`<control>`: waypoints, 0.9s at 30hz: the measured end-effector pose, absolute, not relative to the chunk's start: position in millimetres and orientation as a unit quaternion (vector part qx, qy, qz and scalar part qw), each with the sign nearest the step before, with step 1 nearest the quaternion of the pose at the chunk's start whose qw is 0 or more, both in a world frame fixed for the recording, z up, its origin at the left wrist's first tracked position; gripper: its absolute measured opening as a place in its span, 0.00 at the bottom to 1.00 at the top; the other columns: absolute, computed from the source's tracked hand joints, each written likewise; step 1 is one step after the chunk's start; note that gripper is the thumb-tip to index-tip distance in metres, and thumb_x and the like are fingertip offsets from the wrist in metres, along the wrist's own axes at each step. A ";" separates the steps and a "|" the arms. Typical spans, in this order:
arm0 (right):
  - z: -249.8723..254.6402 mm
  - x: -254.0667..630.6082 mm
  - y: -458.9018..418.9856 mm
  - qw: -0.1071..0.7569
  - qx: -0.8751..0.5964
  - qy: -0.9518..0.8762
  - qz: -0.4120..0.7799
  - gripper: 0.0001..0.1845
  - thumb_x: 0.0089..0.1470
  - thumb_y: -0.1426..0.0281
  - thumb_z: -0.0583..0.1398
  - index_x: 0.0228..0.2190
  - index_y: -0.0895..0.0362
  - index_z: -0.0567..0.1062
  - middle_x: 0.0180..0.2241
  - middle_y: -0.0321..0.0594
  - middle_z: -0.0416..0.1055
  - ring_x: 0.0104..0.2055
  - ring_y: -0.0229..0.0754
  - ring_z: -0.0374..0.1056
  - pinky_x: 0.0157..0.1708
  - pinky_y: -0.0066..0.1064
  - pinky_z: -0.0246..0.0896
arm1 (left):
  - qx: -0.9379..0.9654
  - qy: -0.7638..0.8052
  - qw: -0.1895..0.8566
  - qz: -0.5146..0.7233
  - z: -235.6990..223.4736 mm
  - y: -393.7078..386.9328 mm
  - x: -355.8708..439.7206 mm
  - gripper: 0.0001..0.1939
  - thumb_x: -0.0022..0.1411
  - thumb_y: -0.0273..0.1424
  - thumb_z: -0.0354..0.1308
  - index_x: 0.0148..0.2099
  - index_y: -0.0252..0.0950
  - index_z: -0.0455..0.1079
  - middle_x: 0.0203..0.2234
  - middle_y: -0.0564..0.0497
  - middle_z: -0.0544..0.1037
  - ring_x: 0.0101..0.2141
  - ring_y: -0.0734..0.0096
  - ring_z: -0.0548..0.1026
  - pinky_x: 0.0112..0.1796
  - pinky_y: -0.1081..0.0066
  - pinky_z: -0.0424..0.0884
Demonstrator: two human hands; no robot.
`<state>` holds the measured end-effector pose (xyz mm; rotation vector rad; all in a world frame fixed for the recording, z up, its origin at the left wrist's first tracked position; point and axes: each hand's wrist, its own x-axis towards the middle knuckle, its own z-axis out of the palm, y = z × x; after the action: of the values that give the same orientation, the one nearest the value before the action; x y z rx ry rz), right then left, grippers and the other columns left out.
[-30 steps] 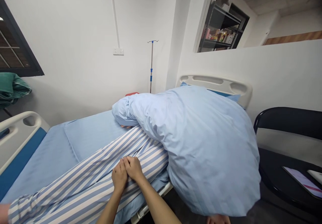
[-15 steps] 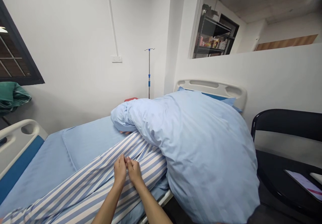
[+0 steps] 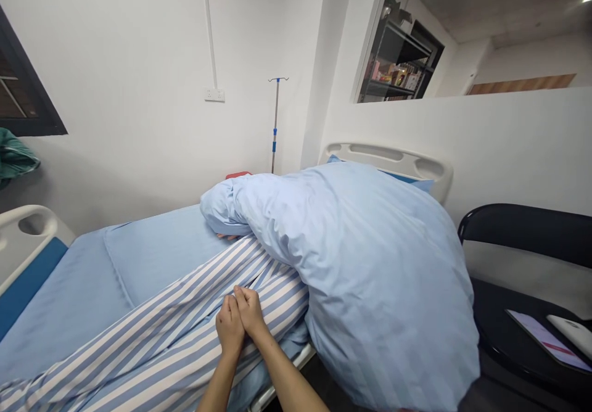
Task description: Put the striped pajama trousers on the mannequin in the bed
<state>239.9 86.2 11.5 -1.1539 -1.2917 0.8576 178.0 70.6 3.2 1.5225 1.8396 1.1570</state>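
A person lies on the hospital bed in blue-and-white striped trousers [image 3: 176, 332]. A light blue duvet [image 3: 370, 264] is bunched over the upper body and hangs off the bed's near side. My left hand [image 3: 230, 333] and my right hand [image 3: 250, 311] sit side by side on the upper part of the near striped leg, touching each other. Their fingers are curled and pressed into the cloth. Part of the lying person's hand [image 3: 226, 236] shows under the duvet's edge.
A pale blue sheet [image 3: 139, 245] covers the mattress, with a white footboard [image 3: 28, 239] at left and a headboard [image 3: 388, 156] at the far end. An IV pole [image 3: 275, 122] stands by the wall. At right, a black chair [image 3: 527, 233] holds a tablet [image 3: 541, 338] and a white device [image 3: 573, 332].
My two hands stay joined on the striped leg and have slid slightly right and nearer to me. The view has shifted a little; the duvet and the person have not moved.
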 end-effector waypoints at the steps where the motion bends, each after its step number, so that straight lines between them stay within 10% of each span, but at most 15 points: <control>1: 11.8 239.6 86.5 0.566 -0.490 -0.553 0.367 0.24 0.55 0.58 0.48 0.14 0.57 0.54 0.15 0.30 0.47 0.20 0.31 0.45 0.19 0.25 0.42 | 0.558 0.675 0.239 0.420 2.2 71.4 177.5 0.16 0.62 0.37 0.36 0.28 0.39 0.60 0.22 0.51 0.71 0.26 0.71 0.69 0.29 0.72 0.58; 27: 15.6 266.2 83.1 0.410 -0.579 -0.690 0.144 0.27 0.60 0.61 0.44 0.18 0.57 0.71 0.17 0.37 0.67 0.20 0.33 0.56 0.24 0.27 0.42 | 0.599 0.674 0.184 0.390 -17.1 75.1 176.2 0.15 0.59 0.33 0.40 0.36 0.39 0.69 0.37 0.46 0.77 0.40 0.62 0.73 0.40 0.65 0.66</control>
<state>266.2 83.1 15.6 -1.4584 -1.7365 0.3634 176.2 75.1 -17.1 1.6895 1.9007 1.0994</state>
